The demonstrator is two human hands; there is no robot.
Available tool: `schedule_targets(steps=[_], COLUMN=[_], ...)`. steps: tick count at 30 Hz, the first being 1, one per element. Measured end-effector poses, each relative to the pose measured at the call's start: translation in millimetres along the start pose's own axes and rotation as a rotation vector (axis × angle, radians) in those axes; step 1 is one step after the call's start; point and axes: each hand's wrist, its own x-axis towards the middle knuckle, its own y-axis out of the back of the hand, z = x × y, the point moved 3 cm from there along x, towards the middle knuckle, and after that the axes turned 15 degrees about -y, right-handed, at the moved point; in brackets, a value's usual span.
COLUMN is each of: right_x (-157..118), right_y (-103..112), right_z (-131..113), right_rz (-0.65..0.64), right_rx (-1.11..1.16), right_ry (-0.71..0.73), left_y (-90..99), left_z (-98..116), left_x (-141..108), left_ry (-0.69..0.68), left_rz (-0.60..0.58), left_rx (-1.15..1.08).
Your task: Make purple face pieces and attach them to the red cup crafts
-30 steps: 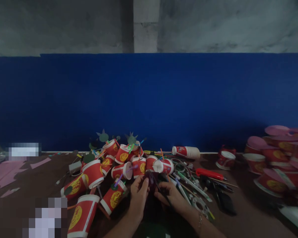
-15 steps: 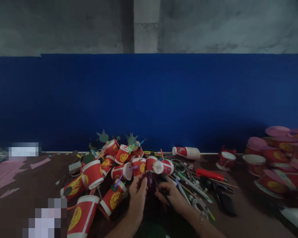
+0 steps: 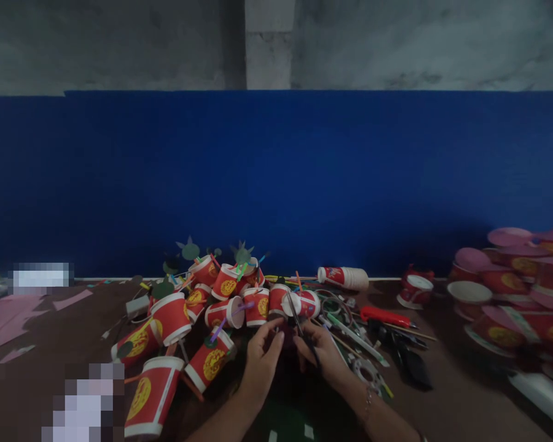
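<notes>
My right hand (image 3: 321,351) grips a pair of scissors (image 3: 295,312), whose thin blades point up and away from me. Thumb and fingers of my left hand (image 3: 263,353) are pinched together just to the left; what they hold, if anything, is lost in the dark. Beyond both hands a red paper cup (image 3: 308,303) lies on its side, with an orange strip standing up from it. Other red-and-white cups (image 3: 257,307) with yellow round prints are heaped to the left, several with coloured straws or strips and green paper shapes attached.
A nested stack of cups (image 3: 343,278) lies near the blue wall panel (image 3: 276,184). Right of my hands are a red-handled cutter (image 3: 387,316), a tape roll (image 3: 367,374) and a black tool (image 3: 412,365). Cups with pink discs (image 3: 509,236) pile up far right; pink paper (image 3: 9,316) lies far left.
The scissors in my right hand have swung upward, so their blades now show against the cups. Both hands have shifted slightly right, and the view has tilted a little.
</notes>
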Motion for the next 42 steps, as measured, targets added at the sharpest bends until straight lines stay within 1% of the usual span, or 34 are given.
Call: schedule_targets(steps=[2,4,6,10,12,16,19,22,25,27,29,31,33,35,42], right_x=[-1.8,-3.1,-3.3,-1.4,-0.7,0.2,1.2,1.5,0.7,-0.5,-2.7,-5.7,-8.2,-9.7,-8.8], right_y=[-0.3,-0.8,-1.7,0.1,1.3,-1.9,-3.9,-4.4,-6.2,-10.0,-15.5,-20.3,-23.3,-24.6,-24.1], right_z=[-2.1,-3.2,-2.3,2.0,2.6,3.5,6.1,6.9,6.7,7.6,8.5,7.8,6.0,4.8,7.0], right_rz=[0.034,0.056,0.05,0.077,0.091,0.024,0.0,-0.007,-0.041,-0.105,-0.196,-0.273,-0.312,-0.322,-0.278], right_rx=[0.041,0.073,0.087,0.12,0.112,0.048,0.057,0.055,0.035,0.01,-0.014,-0.025,-0.015,-0.008,-0.044], right_ry=[0.01,0.031,0.038,0.022,0.026,0.014,0.002,0.027,0.047,0.017,-0.016,-0.016,0.006,0.023,-0.002], left_y=[-3.4,-7.7,-10.6,-11.3,-9.6,-3.7,-3.9,-3.9,-1.1,1.3,2.5,1.7,-0.4,-2.1,-1.1], left_z=[1.4,3.2,5.3,6.0,3.4,-3.7,-7.8,-8.1,-4.9,-1.3,3.3,7.7,10.7,11.7,3.1], left_x=[-0.8,-1.5,-1.8,-1.4,-1.4,-2.0,-3.0,-2.7,-0.9,0.2,0.9,1.2,1.5,1.7,-0.2], left_ry=[0.041,0.078,0.086,0.086,0.108,0.132,0.161,0.151,0.137,0.139,0.147,0.165,0.185,0.196,0.205], left_rz=[0.005,-0.023,-0.054,-0.081,-0.064,0.063,0.065,0.062,0.119,0.192,0.266,0.311,0.318,0.309,0.264], left_rx=[-0.023,-0.063,-0.092,-0.16,-0.168,-0.135,-0.146,-0.14,-0.153,-0.17,-0.188,-0.217,-0.255,-0.272,-0.233])
